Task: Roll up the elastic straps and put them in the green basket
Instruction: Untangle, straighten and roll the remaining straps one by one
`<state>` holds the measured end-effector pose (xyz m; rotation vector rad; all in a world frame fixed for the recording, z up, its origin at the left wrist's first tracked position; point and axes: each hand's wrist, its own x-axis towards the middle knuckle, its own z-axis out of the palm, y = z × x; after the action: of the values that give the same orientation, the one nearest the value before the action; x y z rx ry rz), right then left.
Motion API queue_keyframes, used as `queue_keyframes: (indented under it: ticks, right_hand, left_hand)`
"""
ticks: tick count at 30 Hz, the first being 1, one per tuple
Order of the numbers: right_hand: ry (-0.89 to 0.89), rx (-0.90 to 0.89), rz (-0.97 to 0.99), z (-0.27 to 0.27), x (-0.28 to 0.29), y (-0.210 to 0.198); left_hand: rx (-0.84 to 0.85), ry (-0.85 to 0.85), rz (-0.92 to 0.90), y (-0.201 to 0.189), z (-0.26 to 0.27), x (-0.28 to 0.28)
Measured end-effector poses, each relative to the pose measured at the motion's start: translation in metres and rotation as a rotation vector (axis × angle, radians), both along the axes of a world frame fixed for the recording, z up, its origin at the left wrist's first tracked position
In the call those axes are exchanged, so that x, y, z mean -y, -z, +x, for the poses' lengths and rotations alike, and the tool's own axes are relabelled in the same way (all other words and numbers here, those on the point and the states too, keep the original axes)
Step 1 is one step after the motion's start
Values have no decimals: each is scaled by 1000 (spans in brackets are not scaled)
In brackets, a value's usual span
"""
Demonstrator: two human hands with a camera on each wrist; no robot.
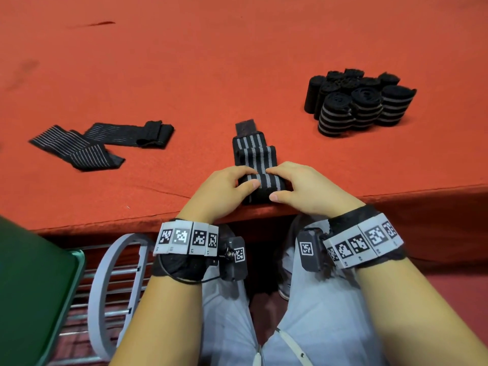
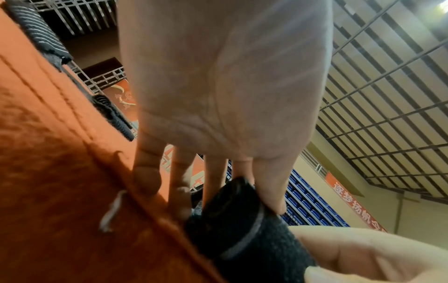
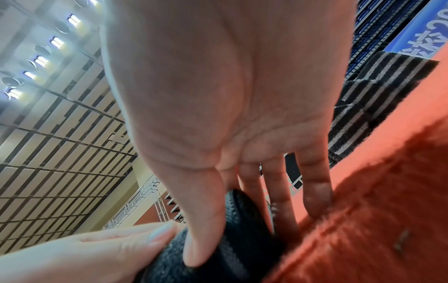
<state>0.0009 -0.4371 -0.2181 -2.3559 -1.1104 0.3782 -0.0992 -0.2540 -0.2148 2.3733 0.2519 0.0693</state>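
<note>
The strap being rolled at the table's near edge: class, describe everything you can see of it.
The strap being rolled is black elastic fabric with grey lengthwise stripes. Its near end is wound into a thick roll at the edge of the orange table; the unrolled rest lies bunched in folds, ending in a dark plain tab. The left hand and right hand grip the roll.
</note>
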Motion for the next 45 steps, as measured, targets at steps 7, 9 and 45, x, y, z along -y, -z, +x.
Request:
queue_keyframes:
  ticks: [7,9,45]
  right_hand:
    - [18,-37,33,-3,-2,-3]
    - [40,-50,46,-2,-4,0]
    - [52,-93,162,12,-13,10]
  left_hand:
    - [60,-70,-47,8,4,-2]
    - [85,-105,-38,9,5,1]
    - [208,-37,7,11,5,-9]
